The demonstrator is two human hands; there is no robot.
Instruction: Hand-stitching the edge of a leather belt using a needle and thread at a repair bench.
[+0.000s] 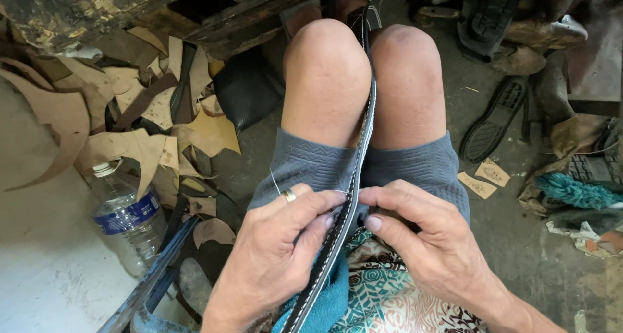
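A long black leather strap (365, 122) with white stitching along its edges runs between my knees and down toward my lap. My left hand (276, 255), with a gold ring on one finger, pinches the strap from the left near my shorts. My right hand (428, 232) grips the same spot from the right, thumb and fingers pressed to the strap's edge. A thin white thread (275, 180) rises in a loop from my left hand. The strap's far end is held between my knees; its near end passes under my hands.
Tan and brown leather scraps (139, 129) lie heaped at left, beside a plastic water bottle (126, 219). A black shoe sole (494, 120) and worn shoes (513, 28) lie at right. A patterned cloth (383, 291) covers my lap. A dark wooden bench (117, 5) stands at the back.
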